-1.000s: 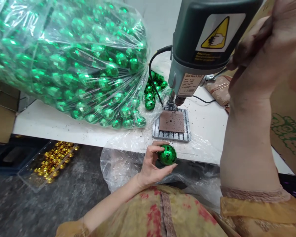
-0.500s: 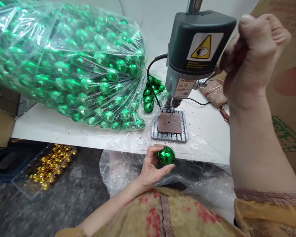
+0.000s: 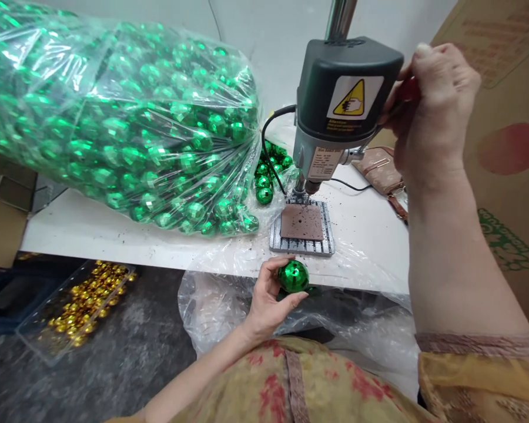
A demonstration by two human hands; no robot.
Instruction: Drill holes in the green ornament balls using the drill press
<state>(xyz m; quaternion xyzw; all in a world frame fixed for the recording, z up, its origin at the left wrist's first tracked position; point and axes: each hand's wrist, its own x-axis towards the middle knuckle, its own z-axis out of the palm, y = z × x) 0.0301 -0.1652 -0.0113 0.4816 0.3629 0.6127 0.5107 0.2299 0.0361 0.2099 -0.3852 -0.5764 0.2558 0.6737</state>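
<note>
A shiny green faceted ball [image 3: 293,276] sits between the thumb and fingers of my left hand [image 3: 267,299], just in front of the table's edge. My right hand [image 3: 441,100] is raised and closed around the red-knobbed lever [image 3: 408,90] at the right side of a small bench drill press [image 3: 348,94]. Beneath the drill's chuck [image 3: 312,187], a brown square board [image 3: 301,222] with a small hole lies on the slotted metal base [image 3: 277,244]. Dark shavings are scattered over the board and base.
A big clear bag of green balls [image 3: 127,129] fills the table's left side, with several loose green balls [image 3: 264,195] beside it. A beige purse [image 3: 381,167] and cardboard box [image 3: 506,176] stand right. Gold balls [image 3: 92,299] lie in a clear bin below left.
My right hand has come down and left a little in the view, still on the lever. The ball in my left hand has shifted slightly left and turned, showing a dark spot.
</note>
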